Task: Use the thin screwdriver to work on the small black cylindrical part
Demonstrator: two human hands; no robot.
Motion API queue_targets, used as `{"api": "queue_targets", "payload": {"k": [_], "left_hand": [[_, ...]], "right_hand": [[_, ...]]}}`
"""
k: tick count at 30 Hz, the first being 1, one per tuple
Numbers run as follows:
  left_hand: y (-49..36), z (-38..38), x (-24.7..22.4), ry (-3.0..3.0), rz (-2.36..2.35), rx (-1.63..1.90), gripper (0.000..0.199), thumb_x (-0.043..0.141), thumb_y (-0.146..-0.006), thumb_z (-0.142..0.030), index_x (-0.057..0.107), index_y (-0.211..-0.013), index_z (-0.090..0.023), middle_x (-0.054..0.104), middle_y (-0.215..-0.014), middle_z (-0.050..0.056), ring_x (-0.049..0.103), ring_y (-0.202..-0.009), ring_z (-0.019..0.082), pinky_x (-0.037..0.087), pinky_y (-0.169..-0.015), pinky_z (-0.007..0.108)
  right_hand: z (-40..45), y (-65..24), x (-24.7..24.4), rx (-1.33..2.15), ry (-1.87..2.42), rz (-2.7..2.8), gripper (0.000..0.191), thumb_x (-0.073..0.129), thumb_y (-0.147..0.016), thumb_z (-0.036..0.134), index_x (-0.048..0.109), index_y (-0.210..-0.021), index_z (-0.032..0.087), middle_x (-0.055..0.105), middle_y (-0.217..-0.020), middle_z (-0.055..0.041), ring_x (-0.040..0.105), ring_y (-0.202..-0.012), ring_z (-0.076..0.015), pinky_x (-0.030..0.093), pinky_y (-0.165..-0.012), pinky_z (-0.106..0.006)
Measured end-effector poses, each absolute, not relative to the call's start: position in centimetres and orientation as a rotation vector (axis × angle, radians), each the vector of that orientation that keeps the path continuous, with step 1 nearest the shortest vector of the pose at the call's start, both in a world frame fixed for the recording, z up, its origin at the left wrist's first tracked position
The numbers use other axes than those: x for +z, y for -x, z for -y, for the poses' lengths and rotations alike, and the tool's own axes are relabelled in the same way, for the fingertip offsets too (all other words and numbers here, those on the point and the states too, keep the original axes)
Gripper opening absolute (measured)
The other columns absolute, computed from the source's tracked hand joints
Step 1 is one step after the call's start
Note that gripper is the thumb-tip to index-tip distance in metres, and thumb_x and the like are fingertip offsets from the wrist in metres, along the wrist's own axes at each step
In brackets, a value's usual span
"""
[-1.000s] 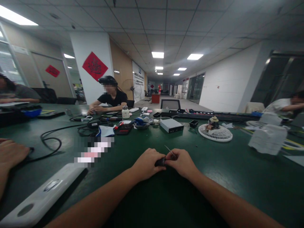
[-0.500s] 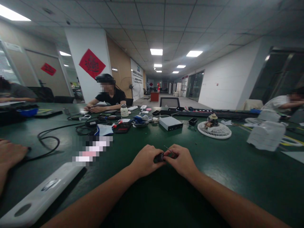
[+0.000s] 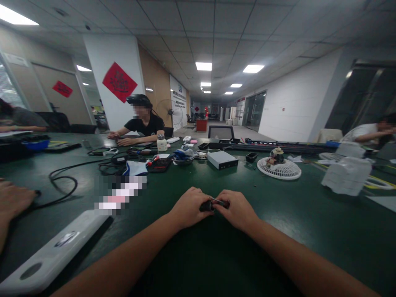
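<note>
My left hand [image 3: 189, 208] is closed round a small dark cylindrical part [image 3: 206, 206], whose end points toward the right. Pinched in my right hand [image 3: 236, 209] is a thin metal-shafted tool [image 3: 218, 201], its tip at the near end of the dark part. The fingers of both hands nearly meet over the green table [image 3: 198, 255]. What exact kind the part and the tool are is too small and partly covered to make out.
Ahead lie a grey disc drive [image 3: 222, 159], a white fan grille with a motor [image 3: 279, 168] and a black tray [image 3: 251, 156]. A long white device [image 3: 52, 251] lies at left, near another person's hand [image 3: 15, 202] and black cables [image 3: 74, 181]. Across the table sits a co-worker [image 3: 145, 123].
The tool in my right hand has tilted from pointing up and left to lying nearly flat against the dark part. My left hand keeps its hold, almost unmoved.
</note>
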State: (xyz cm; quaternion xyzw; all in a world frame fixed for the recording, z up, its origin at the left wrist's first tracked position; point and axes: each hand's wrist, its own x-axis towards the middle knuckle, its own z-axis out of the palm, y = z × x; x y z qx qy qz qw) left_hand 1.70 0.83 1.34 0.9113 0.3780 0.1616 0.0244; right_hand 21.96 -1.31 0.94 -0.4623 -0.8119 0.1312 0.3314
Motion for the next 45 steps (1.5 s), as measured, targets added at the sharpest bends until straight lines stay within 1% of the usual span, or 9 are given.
{"api": "queue_targets", "payload": {"k": [9,13,18,22,27,31,38,41,45], "left_hand": [[-2.0,-0.7,1.2,-2.809,-1.132,0.516,0.03,0.069,-0.084,-0.035,0.067,-0.112,-0.026,0.069,-0.099,0.003,0.06,-0.096,0.022,0.04,-0.087,0.036],[-2.0,-0.7,1.1,-2.824,-1.121,0.542,0.027,0.069,-0.084,-0.034,0.068,-0.109,-0.026,0.07,-0.101,0.003,0.06,-0.098,0.022,0.04,-0.089,0.036],[-1.7,-1.3,0.9,-2.746,-1.347,0.599,0.022,0.069,-0.08,-0.034,0.067,-0.101,-0.025,0.069,-0.095,0.002,0.061,-0.092,0.022,0.042,-0.084,0.035],[-1.2,-1.8,0.9,-2.598,-1.593,0.674,0.022,0.072,-0.075,-0.033,0.065,-0.093,-0.023,0.068,-0.089,0.002,0.062,-0.088,0.022,0.043,-0.082,0.034],[-1.0,-1.8,0.9,-2.55,-1.605,0.741,0.017,0.071,-0.075,-0.028,0.06,-0.087,-0.022,0.068,-0.086,0.0,0.062,-0.084,0.02,0.042,-0.077,0.032],[-1.3,-1.4,0.8,-2.573,-1.587,0.717,0.015,0.069,-0.076,-0.025,0.059,-0.088,-0.023,0.068,-0.087,-0.001,0.062,-0.083,0.019,0.042,-0.076,0.031],[-1.5,-1.1,1.2,-2.612,-1.572,0.672,0.014,0.067,-0.077,-0.022,0.061,-0.089,-0.022,0.068,-0.09,0.0,0.062,-0.087,0.02,0.042,-0.08,0.032],[-1.5,-1.1,1.2,-2.64,-1.563,0.675,0.014,0.067,-0.076,-0.022,0.061,-0.089,-0.022,0.068,-0.088,0.0,0.061,-0.086,0.02,0.042,-0.076,0.031],[-1.5,-1.1,1.1,-2.662,-1.545,0.669,0.014,0.067,-0.075,-0.021,0.062,-0.088,-0.022,0.067,-0.087,0.001,0.06,-0.084,0.019,0.041,-0.071,0.029]], "right_hand": [[1.0,-21.3,-0.2,0.433,1.312,1.926,0.005,0.071,-0.078,0.025,0.071,-0.076,0.02,0.069,-0.071,0.0001,0.061,-0.064,-0.0154,0.041,-0.057,-0.025],[0.7,-21.3,-0.7,0.505,1.311,1.906,0.015,0.073,-0.077,0.031,0.065,-0.083,0.019,0.069,-0.072,0.0004,0.062,-0.063,-0.0149,0.041,-0.053,-0.023],[0.5,-21.8,-0.5,0.536,1.26,1.939,0.019,0.063,-0.085,0.027,0.062,-0.103,0.018,0.07,-0.082,-0.001,0.063,-0.068,-0.0141,0.046,-0.06,-0.024],[0.6,-22.4,0.0,0.53,1.219,2.016,0.015,0.056,-0.089,0.021,0.068,-0.098,0.019,0.07,-0.083,-0.0013,0.064,-0.071,-0.0147,0.047,-0.064,-0.026],[0.9,-22.3,0.1,0.502,1.208,2.083,0.019,0.059,-0.088,0.022,0.075,-0.098,0.022,0.073,-0.084,-0.0018,0.065,-0.073,-0.0165,0.048,-0.065,-0.028],[1.1,-22.0,0.2,0.468,1.199,2.096,0.022,0.058,-0.088,0.023,0.076,-0.101,0.022,0.075,-0.092,-0.0023,0.066,-0.078,-0.0174,0.049,-0.07,-0.029],[1.4,-22.2,0.7,0.32,1.284,2.136,0.022,0.059,-0.086,0.022,0.077,-0.097,0.023,0.075,-0.089,-0.0025,0.066,-0.077,-0.0187,0.049,-0.07,-0.029],[1.5,-22.1,0.8,0.292,1.24,2.129,0.022,0.058,-0.087,0.022,0.077,-0.099,0.023,0.075,-0.092,-0.002,0.066,-0.08,-0.018,0.048,-0.071,-0.028],[1.6,-22.0,0.9,0.348,1.16,2.224,0.022,0.057,-0.087,0.021,0.076,-0.098,0.024,0.074,-0.089,-0.001,0.065,-0.076,-0.0161,0.047,-0.068,-0.026]]}}
